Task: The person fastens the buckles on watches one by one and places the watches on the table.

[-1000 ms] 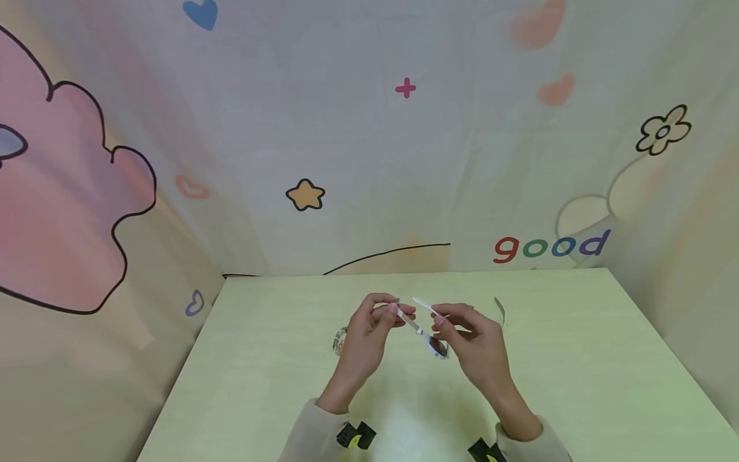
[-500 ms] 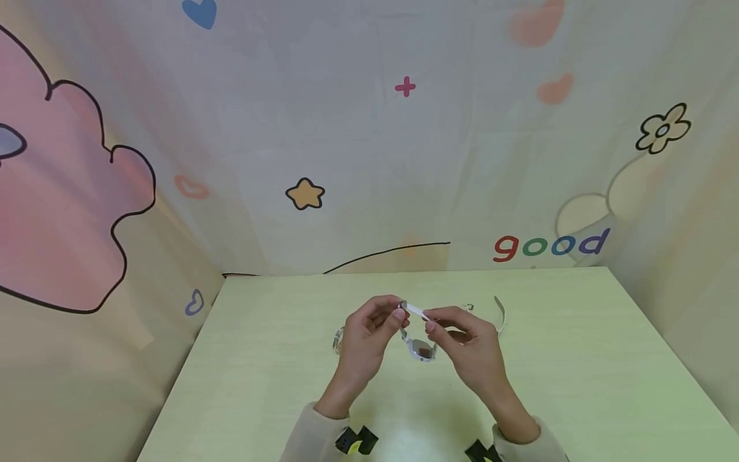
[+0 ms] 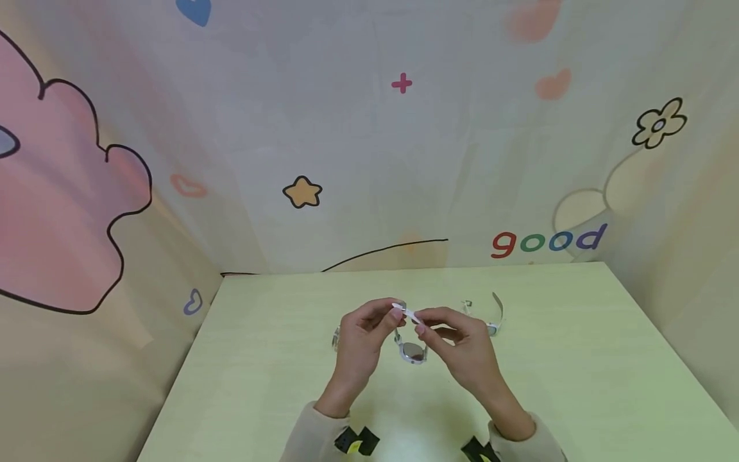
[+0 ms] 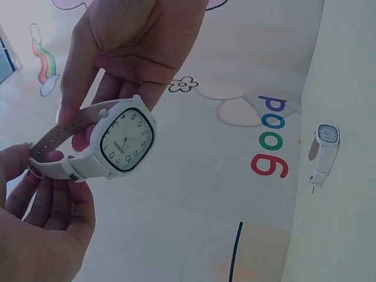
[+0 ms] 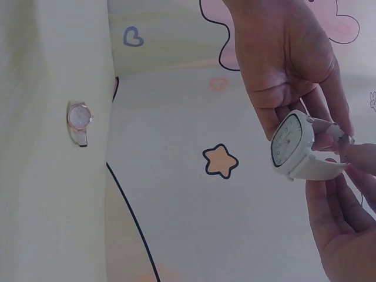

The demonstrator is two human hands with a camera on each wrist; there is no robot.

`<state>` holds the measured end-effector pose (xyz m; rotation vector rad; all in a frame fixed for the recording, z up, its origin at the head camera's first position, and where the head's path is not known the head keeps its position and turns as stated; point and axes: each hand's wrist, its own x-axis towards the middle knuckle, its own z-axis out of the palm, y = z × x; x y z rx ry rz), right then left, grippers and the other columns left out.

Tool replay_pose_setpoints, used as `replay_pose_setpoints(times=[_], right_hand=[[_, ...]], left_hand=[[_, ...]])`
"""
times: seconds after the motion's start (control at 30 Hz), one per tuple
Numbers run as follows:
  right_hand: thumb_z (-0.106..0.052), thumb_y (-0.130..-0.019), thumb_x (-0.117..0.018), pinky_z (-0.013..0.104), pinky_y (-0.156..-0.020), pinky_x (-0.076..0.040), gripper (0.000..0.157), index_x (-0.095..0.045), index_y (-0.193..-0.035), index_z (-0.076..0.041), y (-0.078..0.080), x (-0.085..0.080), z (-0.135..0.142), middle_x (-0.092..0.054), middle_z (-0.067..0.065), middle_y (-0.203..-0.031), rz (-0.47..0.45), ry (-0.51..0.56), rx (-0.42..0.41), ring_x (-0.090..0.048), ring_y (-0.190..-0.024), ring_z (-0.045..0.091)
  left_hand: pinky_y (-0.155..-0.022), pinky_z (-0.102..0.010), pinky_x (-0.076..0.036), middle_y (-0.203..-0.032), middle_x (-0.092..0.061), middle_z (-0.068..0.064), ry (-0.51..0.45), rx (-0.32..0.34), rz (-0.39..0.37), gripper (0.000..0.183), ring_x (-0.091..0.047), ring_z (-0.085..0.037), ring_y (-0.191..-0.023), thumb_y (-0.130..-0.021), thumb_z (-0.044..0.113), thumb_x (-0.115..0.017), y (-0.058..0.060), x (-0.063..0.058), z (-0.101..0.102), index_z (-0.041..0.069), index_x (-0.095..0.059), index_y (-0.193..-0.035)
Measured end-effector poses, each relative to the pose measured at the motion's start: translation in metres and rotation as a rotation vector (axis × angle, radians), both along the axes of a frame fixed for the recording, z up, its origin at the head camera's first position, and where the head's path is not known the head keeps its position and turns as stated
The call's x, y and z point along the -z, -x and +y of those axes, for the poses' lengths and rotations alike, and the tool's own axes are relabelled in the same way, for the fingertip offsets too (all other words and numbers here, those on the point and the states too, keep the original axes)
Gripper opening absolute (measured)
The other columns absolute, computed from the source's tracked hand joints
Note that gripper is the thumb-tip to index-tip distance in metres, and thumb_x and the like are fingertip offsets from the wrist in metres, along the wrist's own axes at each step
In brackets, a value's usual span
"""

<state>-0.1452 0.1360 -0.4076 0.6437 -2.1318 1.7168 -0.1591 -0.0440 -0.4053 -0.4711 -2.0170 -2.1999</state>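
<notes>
Pale green tabletop (image 3: pixel 260 359); greyish backdrop (image 3: pixel 358 128) bearing orange star (image 3: pixel 303 192), pink shape (image 3: pixel 58 192), "good" lettering (image 3: pixel 560 241).

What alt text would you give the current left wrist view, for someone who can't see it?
The left hand and right hand hold a white wristwatch by its strap, its face toward the camera. A second white watch rests on the pale tabletop at right; behind, a printed backdrop shows "good" turned sideways.

head view from above, forward and down; sideways wrist views, closer, with the held white watch (image 4: pixel 127 141) in common
</notes>
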Motion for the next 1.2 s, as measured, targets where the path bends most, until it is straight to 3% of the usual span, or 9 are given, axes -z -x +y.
replay_pose_setpoints(times=[0.23,0.43,0.63,0.87,1.07,1.2], right_hand=[[-0.006,-0.089,-0.072,0.024,-0.08,-0.058,0.018,-0.07,-0.106,-0.008,-0.001,0.009,-0.001,-0.073,0.011,-0.098,-0.049,-0.04,0.003,-0.069,-0.091,0.013],[-0.002,-0.088,-0.07,0.022,-0.08,-0.057,0.017,-0.072,-0.104,-0.007,-0.001,0.008,0.0,-0.073,0.011,-0.098,-0.003,-0.017,0.022,-0.069,-0.091,0.014],[-0.003,-0.088,-0.071,0.02,-0.083,-0.056,0.02,-0.072,-0.108,-0.008,-0.001,0.004,-0.001,-0.072,0.01,-0.101,-0.003,-0.031,0.015,-0.066,-0.092,0.009],[-0.007,-0.087,-0.073,0.023,-0.085,-0.056,0.03,-0.065,-0.116,-0.007,0.0,0.015,-0.004,-0.071,0.01,-0.098,-0.127,-0.045,-0.054,-0.067,-0.09,0.007],[-0.008,-0.089,-0.072,0.023,-0.085,-0.055,0.022,-0.068,-0.11,-0.01,0.001,0.013,-0.002,-0.07,0.005,-0.099,-0.093,-0.083,0.007,-0.065,-0.092,0.008],[-0.007,-0.089,-0.072,0.022,-0.085,-0.055,0.021,-0.07,-0.11,-0.01,0.001,0.011,-0.002,-0.071,0.005,-0.1,-0.067,-0.087,0.02,-0.063,-0.092,0.008]], left_hand=[[-0.086,-0.029,-0.056,-0.095,-0.07,-0.002,-0.03,-0.05,-0.013,0.02,-0.068,-0.012,-0.085,-0.094,0.022,-0.068,-0.001,-0.002,-0.004,0.009,-0.072,-0.108],[-0.082,-0.028,-0.057,-0.091,-0.07,0.004,-0.042,-0.022,-0.031,0.02,-0.067,-0.011,-0.081,-0.092,0.017,-0.07,0.001,0.0,-0.004,0.004,-0.071,-0.107],[-0.08,-0.025,-0.057,-0.098,-0.07,-0.006,-0.029,0.034,-0.034,0.022,-0.066,-0.009,-0.082,-0.092,0.016,-0.07,0.0,0.002,-0.002,0.001,-0.069,-0.108],[-0.084,-0.032,-0.056,-0.098,-0.07,-0.012,0.02,-0.061,-0.015,0.018,-0.066,-0.012,-0.085,-0.094,0.022,-0.067,0.0,0.003,-0.004,0.01,-0.071,-0.107],[-0.08,-0.026,-0.055,-0.098,-0.07,-0.014,0.048,-0.062,0.002,0.018,-0.065,-0.011,-0.084,-0.093,0.02,-0.068,0.002,0.005,-0.006,0.01,-0.071,-0.107],[-0.081,-0.026,-0.056,-0.101,-0.071,-0.016,0.071,-0.024,0.008,0.019,-0.067,-0.009,-0.086,-0.092,0.018,-0.07,0.002,0.007,-0.004,0.006,-0.071,-0.106]])
